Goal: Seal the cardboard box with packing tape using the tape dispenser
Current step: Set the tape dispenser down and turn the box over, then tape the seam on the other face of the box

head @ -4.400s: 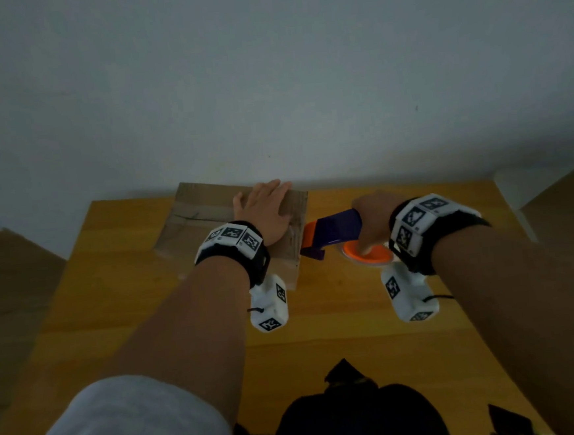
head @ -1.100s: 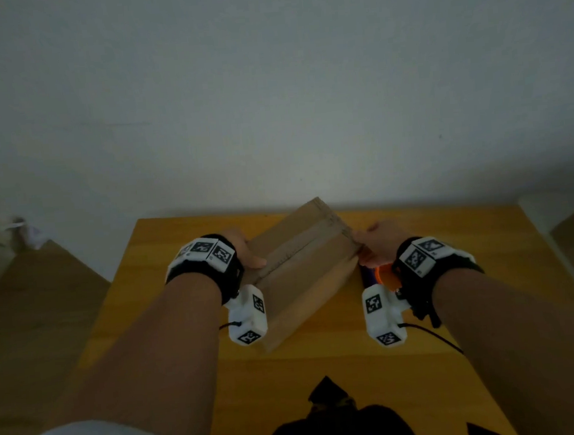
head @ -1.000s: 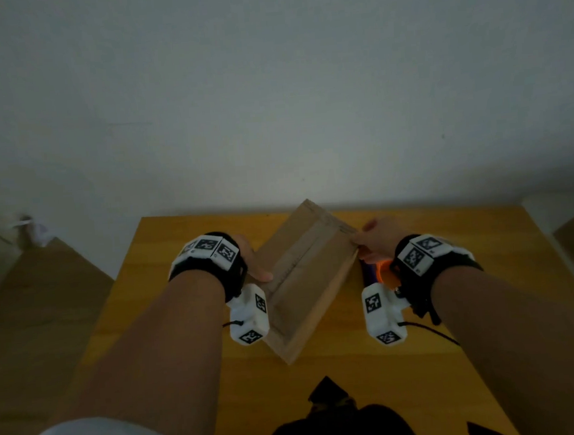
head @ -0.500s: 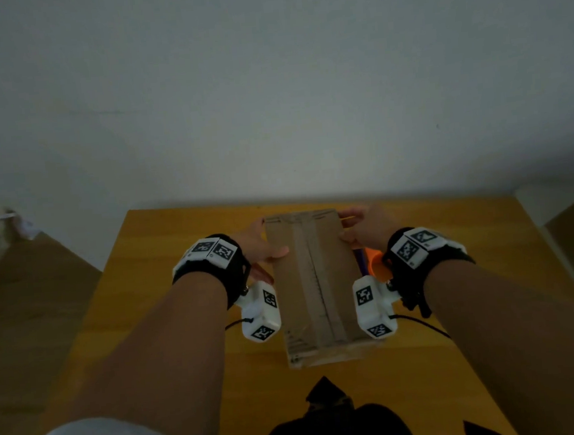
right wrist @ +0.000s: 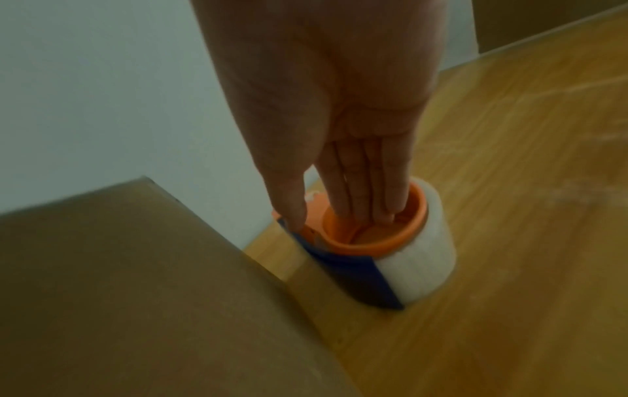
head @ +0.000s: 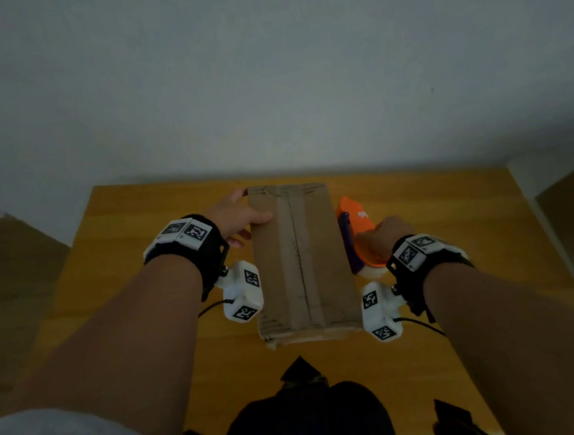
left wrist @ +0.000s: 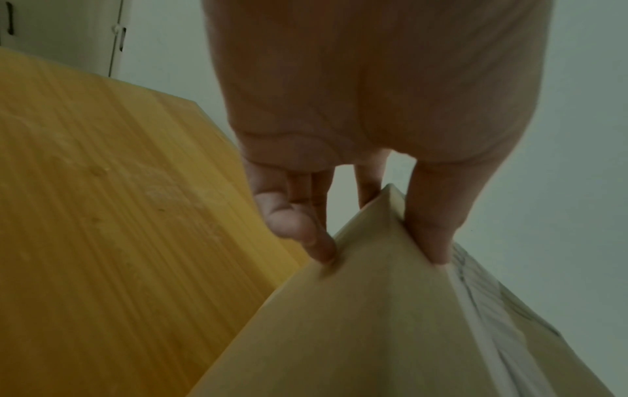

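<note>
Head view: the long brown cardboard box (head: 299, 261) is lying lengthwise mid-desk (head: 135, 222), its seam toward the person for taping. Left wrist view: the left hand (left wrist: 357, 134), thumb and fingers (left wrist: 316, 241) clamped on a box corner, is steadying it. Right wrist view: the right hand (right wrist: 339, 121), fingers (right wrist: 370, 193) straight and together, is dipping into the orange-and-blue tape dispenser (right wrist: 374, 241) just beside the box, likely to lift it.

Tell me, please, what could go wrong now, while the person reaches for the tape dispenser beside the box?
1. The right hand has straight fingers inside the orange core of the orange and purple tape dispenser, not curled round it; lifted so, it may slip.
2. The dispenser lies close against the brown cardboard box and could knock it askew.
3. The left hand holds only the box's far corner, so the box may turn.
</note>
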